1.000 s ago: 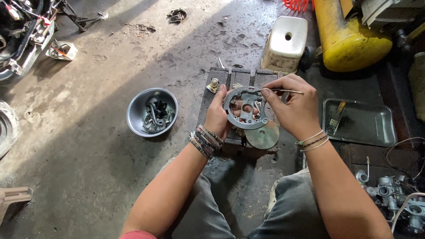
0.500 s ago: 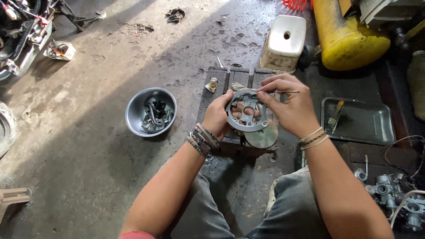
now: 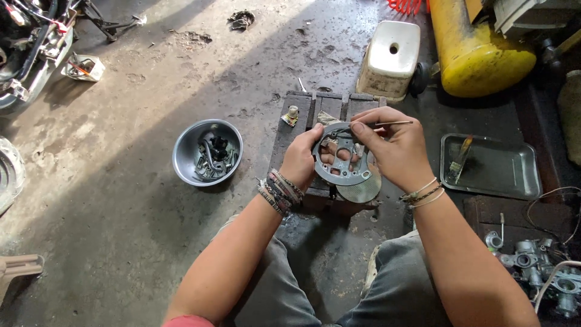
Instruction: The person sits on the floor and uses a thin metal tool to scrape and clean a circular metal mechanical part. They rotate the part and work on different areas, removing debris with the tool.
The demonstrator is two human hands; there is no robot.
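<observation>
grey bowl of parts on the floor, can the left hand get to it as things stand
Probably not right away: the left hand is gripping the round metal plate. The grey bowl sits close on its side, with bare floor between.

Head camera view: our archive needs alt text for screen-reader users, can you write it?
A seated person's left hand holds a round grey metal plate with cut-outs over a small wooden stand, while the right hand pinches a thin brush at its top edge. On the stained concrete floor, a bowl of parts sits at left, a metal tray at right.
</observation>
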